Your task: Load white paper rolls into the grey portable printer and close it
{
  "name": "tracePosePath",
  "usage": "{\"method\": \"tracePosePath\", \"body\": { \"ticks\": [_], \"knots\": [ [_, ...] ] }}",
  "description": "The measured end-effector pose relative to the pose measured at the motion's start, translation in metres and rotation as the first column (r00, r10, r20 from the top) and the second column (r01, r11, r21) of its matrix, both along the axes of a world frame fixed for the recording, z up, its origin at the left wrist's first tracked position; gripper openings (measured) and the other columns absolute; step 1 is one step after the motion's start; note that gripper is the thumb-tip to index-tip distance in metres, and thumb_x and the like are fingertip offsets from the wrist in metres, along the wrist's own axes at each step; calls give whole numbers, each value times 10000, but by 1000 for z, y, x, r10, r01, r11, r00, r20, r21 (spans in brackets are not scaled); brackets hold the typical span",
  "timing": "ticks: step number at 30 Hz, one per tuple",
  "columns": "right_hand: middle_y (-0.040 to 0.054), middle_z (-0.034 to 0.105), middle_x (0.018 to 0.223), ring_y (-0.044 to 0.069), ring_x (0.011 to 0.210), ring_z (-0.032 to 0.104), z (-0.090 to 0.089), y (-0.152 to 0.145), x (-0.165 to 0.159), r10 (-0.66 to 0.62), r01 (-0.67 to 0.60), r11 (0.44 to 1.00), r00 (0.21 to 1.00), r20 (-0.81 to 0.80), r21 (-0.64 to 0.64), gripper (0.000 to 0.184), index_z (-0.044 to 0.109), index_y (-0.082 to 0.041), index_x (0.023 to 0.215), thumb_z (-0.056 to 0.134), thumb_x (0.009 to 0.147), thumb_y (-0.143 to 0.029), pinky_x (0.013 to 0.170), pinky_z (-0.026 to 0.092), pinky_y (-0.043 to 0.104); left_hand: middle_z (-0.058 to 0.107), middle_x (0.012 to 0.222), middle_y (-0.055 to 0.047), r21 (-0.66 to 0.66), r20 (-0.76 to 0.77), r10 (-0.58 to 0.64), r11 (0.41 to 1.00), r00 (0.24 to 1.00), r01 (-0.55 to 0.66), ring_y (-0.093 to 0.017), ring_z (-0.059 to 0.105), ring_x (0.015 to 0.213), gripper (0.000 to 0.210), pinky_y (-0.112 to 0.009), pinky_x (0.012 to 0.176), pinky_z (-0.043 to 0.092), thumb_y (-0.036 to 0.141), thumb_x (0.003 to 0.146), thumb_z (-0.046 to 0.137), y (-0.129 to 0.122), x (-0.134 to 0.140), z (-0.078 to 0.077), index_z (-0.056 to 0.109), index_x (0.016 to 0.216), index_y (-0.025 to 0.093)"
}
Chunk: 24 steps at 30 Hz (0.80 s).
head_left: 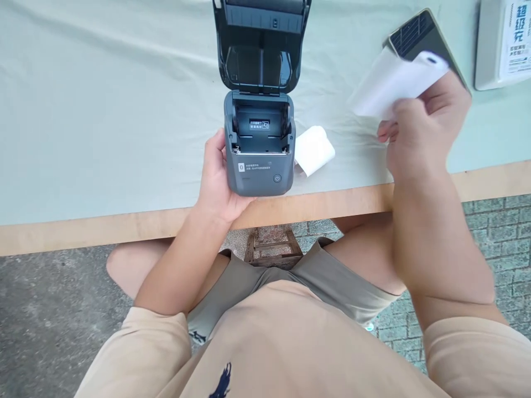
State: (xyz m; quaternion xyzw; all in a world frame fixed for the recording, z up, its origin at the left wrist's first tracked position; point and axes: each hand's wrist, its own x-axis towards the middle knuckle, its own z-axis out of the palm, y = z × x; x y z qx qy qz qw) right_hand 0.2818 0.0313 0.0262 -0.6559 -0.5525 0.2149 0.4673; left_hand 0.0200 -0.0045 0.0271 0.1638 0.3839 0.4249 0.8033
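Observation:
My left hand [218, 182] grips a dark grey label printer [260, 166] by its left side and underside, near the table's front edge. The printer's lid [262, 50] stands swung back, and its paper bay shows no roll inside. Off to the right, my right hand [423, 121] pinches a roll of white label paper [398, 83] with a loose strip hanging to the left. Motion blurs that strip a little. Beside the printer's right side lies a curled piece of white paper [315, 149].
A dark smartphone [423, 36] lies behind my right hand, partly covered by the paper. At the far right is a white and grey box [492, 50] with printed characters. A pale cloth [103, 110] covers the table, whose bare wooden edge [83, 229] runs along the front.

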Motion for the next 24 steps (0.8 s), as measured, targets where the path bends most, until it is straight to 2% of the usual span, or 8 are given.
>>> {"method": "tracePosePath", "body": {
  "ticks": [4, 8, 11, 13, 15, 16, 19, 24],
  "knots": [
    [32, 640, 811, 69, 462, 456, -16, -1, 6, 36, -21, 998, 966, 257, -62, 196, 574, -248, 859, 598, 664, -247, 385, 358, 246, 667, 1241, -42, -17, -21, 19, 1000, 1000, -19, -365, 589, 1190, 385, -541, 820, 582, 555, 851, 444, 0, 1, 2, 663, 1028, 293],
    [67, 654, 935, 82, 537, 450, -10, -6, 9, 175, -138, 984, 865, 471, -111, 256, 577, -249, 937, 623, 691, -306, 468, 377, 271, 658, 1275, -37, -7, -64, 29, 1000, 997, -30, -368, 585, 1191, 393, -527, 784, 599, 562, 835, 459, 0, 1, 3, 670, 1041, 302],
    [111, 616, 1065, 171, 733, 568, 8, -20, -2, 108, -176, 981, 852, 512, 86, 339, 542, -243, 1077, 547, 761, -365, 521, 366, 317, 652, 1284, -29, -7, -81, 24, 1000, 996, -25, -367, 590, 1177, 404, -495, 755, 611, 568, 834, 450, 0, 2, 3, 664, 1054, 305],
    [116, 614, 1045, 225, 852, 596, 21, -34, -21, 54, -197, 960, 828, 559, 199, 302, 534, -241, 1034, 519, 790, -419, 597, 375, 351, 653, 1277, -24, -12, -71, 20, 1000, 997, -21, -364, 588, 1185, 405, -491, 773, 609, 564, 847, 425, 1, 2, 4, 660, 1051, 305],
    [77, 655, 947, 220, 835, 615, 31, -46, -44, 140, -273, 952, 793, 593, 139, 280, 544, -245, 978, 584, 790, -450, 666, 425, 355, 662, 1256, -27, -11, -29, 15, 1000, 999, -15, -365, 573, 1212, 419, -506, 833, 597, 560, 868, 392, 1, 2, 5, 658, 1051, 294],
    [84, 662, 997, 229, 877, 618, 34, -50, -55, 207, -289, 957, 754, 624, 31, 324, 542, -239, 1018, 579, 808, -482, 672, 436, 347, 667, 1242, -31, -7, 0, 11, 1000, 1000, -11, -364, 560, 1234, 426, -512, 877, 585, 555, 878, 378, 1, 2, 6, 658, 1050, 283],
    [102, 635, 1121, 243, 940, 612, 32, -50, -79, 264, -198, 964, 690, 674, -175, 469, 539, -228, 1128, 578, 815, -574, 589, 393, 294, 683, 1208, -39, 4, 52, 14, 1000, 999, -14, -352, 510, 1302, 428, -511, 994, 538, 533, 894, 369, 1, 2, 6, 661, 1035, 255],
    [94, 636, 1036, 238, 818, 611, 16, -37, -85, 289, -121, 951, 670, 684, -284, 574, 578, -210, 1130, 591, 774, -660, 588, 393, 294, 692, 1177, -55, 2, 12, 43, 999, 999, -43, -324, 498, 1330, 437, -486, 982, 556, 550, 886, 354, 0, 2, 3, 659, 1003, 260]
  ]
}}
